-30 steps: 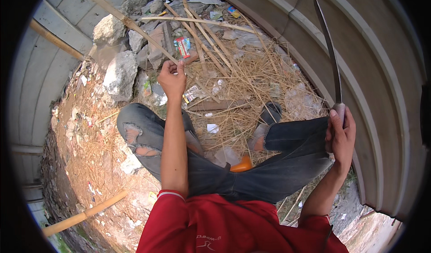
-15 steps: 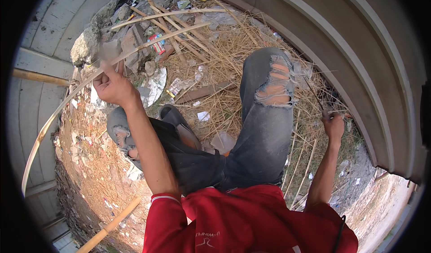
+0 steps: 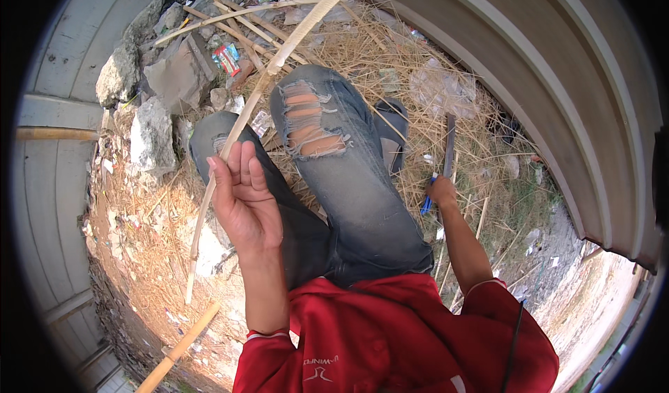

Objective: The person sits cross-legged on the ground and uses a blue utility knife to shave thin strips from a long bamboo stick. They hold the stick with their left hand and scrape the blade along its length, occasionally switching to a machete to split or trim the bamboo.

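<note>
My left hand (image 3: pixel 245 203) is raised in front of my left leg, palm up, with a long pale bamboo strip (image 3: pixel 242 118) pinched between thumb and fingers. The strip slants from the top edge down past my wrist, and its lower end hangs free. Out to the right, low over the straw, my right hand (image 3: pixel 442 191) is closed round a long knife (image 3: pixel 449 142) with a narrow dark-grey blade pointing away from me. Something blue (image 3: pixel 426 203) shows beside those fingers; whether it is part of the handle I cannot tell.
Several bamboo pieces (image 3: pixel 240 36) lie crossed on straw (image 3: pixel 369 51) ahead. Broken concrete chunks (image 3: pixel 152 139) stand at left, near a grey panel wall (image 3: pixel 56 177). Ribbed metal sheeting (image 3: pixel 550 79) curves along the right. A bamboo pole (image 3: pixel 182 344) lies lower left.
My left hand has moved right and nearer my body; the strip now slants the other way. My right hand has shifted left with the knife. My right knee has swung left.
</note>
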The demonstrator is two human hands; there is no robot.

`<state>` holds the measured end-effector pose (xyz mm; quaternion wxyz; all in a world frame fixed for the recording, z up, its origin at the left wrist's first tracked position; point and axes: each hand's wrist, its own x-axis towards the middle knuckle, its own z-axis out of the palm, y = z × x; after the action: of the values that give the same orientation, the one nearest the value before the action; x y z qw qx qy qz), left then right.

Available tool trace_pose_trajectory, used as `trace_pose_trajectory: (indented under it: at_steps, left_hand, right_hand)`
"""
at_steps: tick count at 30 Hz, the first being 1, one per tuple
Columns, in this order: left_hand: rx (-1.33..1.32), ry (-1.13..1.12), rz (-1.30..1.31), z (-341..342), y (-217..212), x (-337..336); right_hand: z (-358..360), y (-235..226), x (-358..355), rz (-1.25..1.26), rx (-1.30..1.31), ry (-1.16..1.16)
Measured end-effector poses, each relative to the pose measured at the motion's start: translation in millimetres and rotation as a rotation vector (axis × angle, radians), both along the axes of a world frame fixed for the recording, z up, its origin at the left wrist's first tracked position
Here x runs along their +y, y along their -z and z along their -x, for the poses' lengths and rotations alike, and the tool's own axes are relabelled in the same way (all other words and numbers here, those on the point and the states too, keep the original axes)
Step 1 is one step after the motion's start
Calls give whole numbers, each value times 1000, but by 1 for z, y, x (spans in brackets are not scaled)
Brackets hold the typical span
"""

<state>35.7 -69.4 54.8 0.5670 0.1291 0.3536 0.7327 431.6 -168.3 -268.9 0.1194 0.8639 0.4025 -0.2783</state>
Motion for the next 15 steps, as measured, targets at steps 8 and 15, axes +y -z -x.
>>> trace_pose_trajectory:
  at_steps: [8, 15]
  left_hand:
    - [-110, 120, 399, -41, 43, -63]
    - [243, 788, 124, -15, 30, -103]
  right_hand:
    - [39, 37, -34, -207, -56, 75]
    - [14, 83, -44, -262, -21, -10]
